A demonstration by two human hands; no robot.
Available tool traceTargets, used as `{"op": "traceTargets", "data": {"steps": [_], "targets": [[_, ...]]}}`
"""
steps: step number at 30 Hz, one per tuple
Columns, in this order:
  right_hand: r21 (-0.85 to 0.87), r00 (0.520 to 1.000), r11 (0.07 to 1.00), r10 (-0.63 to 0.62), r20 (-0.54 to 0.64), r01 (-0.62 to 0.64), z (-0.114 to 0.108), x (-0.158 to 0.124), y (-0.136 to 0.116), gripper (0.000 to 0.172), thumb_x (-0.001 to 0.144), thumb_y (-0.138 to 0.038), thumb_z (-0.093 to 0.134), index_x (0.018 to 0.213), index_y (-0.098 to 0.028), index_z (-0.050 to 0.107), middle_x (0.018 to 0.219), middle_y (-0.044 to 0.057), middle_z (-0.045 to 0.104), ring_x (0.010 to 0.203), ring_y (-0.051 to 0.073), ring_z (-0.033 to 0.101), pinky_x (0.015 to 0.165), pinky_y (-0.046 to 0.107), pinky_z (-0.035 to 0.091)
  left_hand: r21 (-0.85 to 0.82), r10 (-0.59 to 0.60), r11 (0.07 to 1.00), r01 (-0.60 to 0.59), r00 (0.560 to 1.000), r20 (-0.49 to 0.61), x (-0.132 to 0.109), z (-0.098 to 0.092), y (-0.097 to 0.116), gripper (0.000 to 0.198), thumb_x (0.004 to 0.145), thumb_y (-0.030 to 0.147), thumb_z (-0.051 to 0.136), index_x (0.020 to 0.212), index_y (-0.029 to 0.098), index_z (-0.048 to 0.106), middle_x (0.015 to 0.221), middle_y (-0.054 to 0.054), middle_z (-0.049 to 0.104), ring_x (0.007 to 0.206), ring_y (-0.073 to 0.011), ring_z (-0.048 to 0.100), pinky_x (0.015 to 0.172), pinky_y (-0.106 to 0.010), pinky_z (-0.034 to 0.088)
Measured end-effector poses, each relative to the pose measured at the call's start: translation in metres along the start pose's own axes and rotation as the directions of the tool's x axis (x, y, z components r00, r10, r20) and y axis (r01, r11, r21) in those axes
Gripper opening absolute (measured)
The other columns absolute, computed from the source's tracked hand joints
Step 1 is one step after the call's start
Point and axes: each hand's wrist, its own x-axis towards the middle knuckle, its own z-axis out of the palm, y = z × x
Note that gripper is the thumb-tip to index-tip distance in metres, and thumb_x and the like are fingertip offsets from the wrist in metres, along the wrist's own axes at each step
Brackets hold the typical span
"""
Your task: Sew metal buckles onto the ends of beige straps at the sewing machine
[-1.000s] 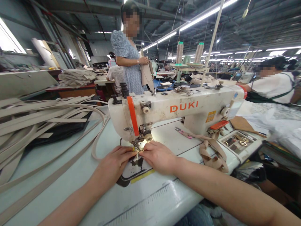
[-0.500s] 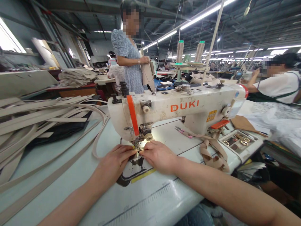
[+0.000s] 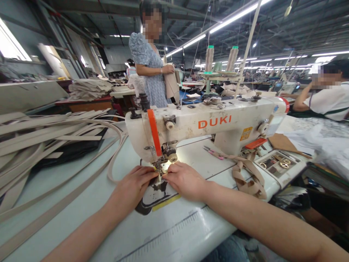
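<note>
My left hand [image 3: 137,183] lies on the bed of a white sewing machine [image 3: 188,123], its fingers drawn together and pointing at the lit needle area. Close by on the other side of the presser foot [image 3: 161,169] is my right hand [image 3: 185,181], thumb and fingers pinched. Whatever is between the fingertips is too small and too covered to make out. A beige strap [image 3: 110,169] curves over the tabletop from the left and passes out of sight behind my left hand. Both hands sit just in front of the needle.
Beige strips [image 3: 51,134] are heaped on the left. Right of the needle lie pink-handled scissors [image 3: 214,153], a crumpled beige ribbon [image 3: 247,176] and a tray [image 3: 268,173] of metal fittings. One person [image 3: 152,62] stands behind the machine; another [image 3: 327,94] sits right.
My hands stay almost in the same place at the needle. The seated person at the right has shifted the raised arm and head slightly. The view has moved a little.
</note>
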Motion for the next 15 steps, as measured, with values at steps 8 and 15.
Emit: {"op": "traceTargets", "data": {"steps": [8, 15], "targets": [[0.055, 1.0, 0.998, 0.016, -0.02, -0.015, 0.001, 0.0, 0.0, 0.021, 0.092, -0.021, 0.049, 0.099, -0.015, 0.067, 0.088, 0.008, 0.063, 0.08, 0.02, 0.051, 0.076, 0.031, 0.04, 0.026, -0.06, 0.998, 0.06, 0.998, 0.006, -0.001, -0.002, 0.007, 0.039, 0.093, 0.032, 0.032, 0.1, 0.021, 0.069, 0.102, -0.009, 0.07, 0.094, -0.0233, 0.062, 0.083, -0.037, 0.053], [0.183, 0.99, 0.979, 0.104, -0.093, -0.085, -0.001, -0.006, 0.002, 0.023, 0.092, -0.021, 0.046, 0.093, -0.015, 0.068, 0.085, 0.008, 0.063, 0.084, 0.018, 0.053, 0.079, 0.029, 0.041, 0.347, -0.438, 0.87, 0.35, 0.872, 0.22, -0.021, -0.058, 0.03, 0.035, 0.086, 0.043, 0.04, 0.071, 0.019, 0.06, 0.071, -0.01, 0.066, 0.068, -0.0305, 0.065, 0.061, -0.04, 0.048]]}}
